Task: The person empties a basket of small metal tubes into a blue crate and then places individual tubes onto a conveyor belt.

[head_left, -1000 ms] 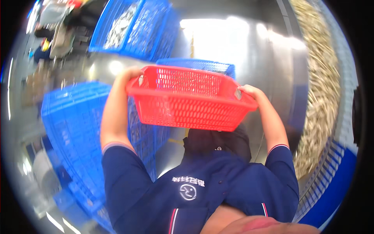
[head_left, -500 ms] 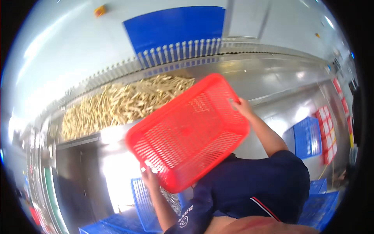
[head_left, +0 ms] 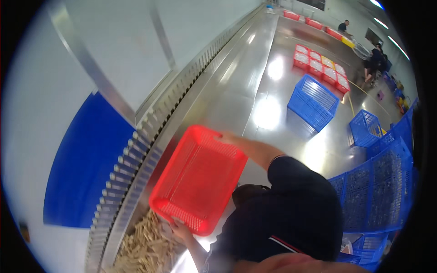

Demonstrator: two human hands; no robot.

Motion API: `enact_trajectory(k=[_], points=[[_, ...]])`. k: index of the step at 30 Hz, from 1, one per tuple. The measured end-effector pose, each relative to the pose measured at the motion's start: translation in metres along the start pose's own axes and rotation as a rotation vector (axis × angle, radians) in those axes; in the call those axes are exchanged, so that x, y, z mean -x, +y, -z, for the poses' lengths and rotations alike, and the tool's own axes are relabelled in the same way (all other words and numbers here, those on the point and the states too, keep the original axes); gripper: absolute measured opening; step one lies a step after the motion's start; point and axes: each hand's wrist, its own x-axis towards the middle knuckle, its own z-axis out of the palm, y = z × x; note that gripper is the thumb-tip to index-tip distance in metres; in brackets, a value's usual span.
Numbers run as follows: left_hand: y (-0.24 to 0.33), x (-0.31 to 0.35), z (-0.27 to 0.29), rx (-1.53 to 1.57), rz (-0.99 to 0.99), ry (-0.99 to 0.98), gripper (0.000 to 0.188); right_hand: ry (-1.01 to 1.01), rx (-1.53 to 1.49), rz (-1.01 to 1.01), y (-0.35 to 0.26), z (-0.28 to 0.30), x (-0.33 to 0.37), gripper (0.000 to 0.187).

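A red plastic basket (head_left: 202, 175) with slotted walls is held tilted in both my hands, its inside showing and nothing lying in it. At its near end, my left hand (head_left: 181, 231) grips the rim. My right hand (head_left: 229, 139) holds the rim at the far right corner, slightly blurred. Underneath stretches a steel worktop (head_left: 214, 98). A heap of pale tan, stick-like pieces (head_left: 148, 245) lies on the worktop just past the basket's near end, partly hidden by it; their exact kind is not clear.
A row of upright metal pegs (head_left: 122, 172) runs along the wall side. Right of the worktop's raised edge are a blue crate (head_left: 313, 102), filled red baskets (head_left: 321, 68) and another blue crate (head_left: 365, 127). Stacked blue crates (head_left: 378, 186) stand at my right. People (head_left: 375, 61) are far back.
My view and body have swung to the right. Both hands still hold the red basket, which has turned away from most of the heap toward the bare worktop.
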Motion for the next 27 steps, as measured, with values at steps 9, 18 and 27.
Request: enact_trajectory(k=[9,18,27], points=[[0.033,-0.129,0.013,-0.663,-0.083,-0.665,0.058,-0.14,-0.236,-0.173,-0.029,-0.006,-0.092,0.044],[0.322,-0.254,-0.071,-0.405,-1.037,-0.062,0.045,0.133,0.537,1.003,-0.265,0.058,-0.213,0.058],[0.353,-0.321,-0.228,-0.932,-0.729,-0.547,0.029,-0.249,0.59,1.052,-0.244,0.041,-0.317,0.023]])
